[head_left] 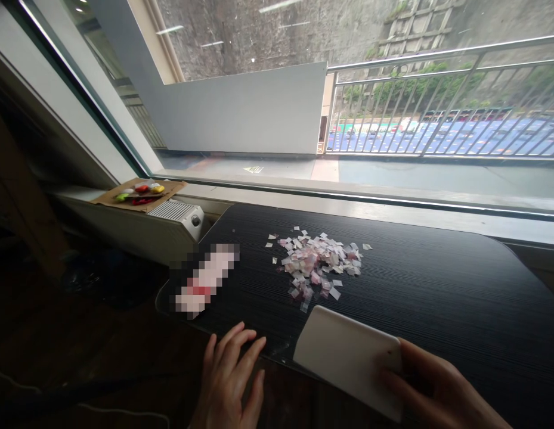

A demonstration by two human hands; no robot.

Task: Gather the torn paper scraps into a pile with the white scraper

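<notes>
My right hand grips the right end of a flat, pale rectangular panel with rounded corners and a small dark dot. The panel is tilted over the near edge of the black table; what it is exactly, I cannot make out. Beyond it lies a loose heap of small square paper pieces, white and pinkish, with a few scattered around. My left hand hovers by the table's front edge, fingers spread and holding nothing. Past its fingertips, a blurred-out pink strip with a red patch rests on the table.
A large window with a sill runs along the table's far side. At the left, a brown sheet with colourful small items sits beside a white slatted unit. A pale cable trails across the dark floor.
</notes>
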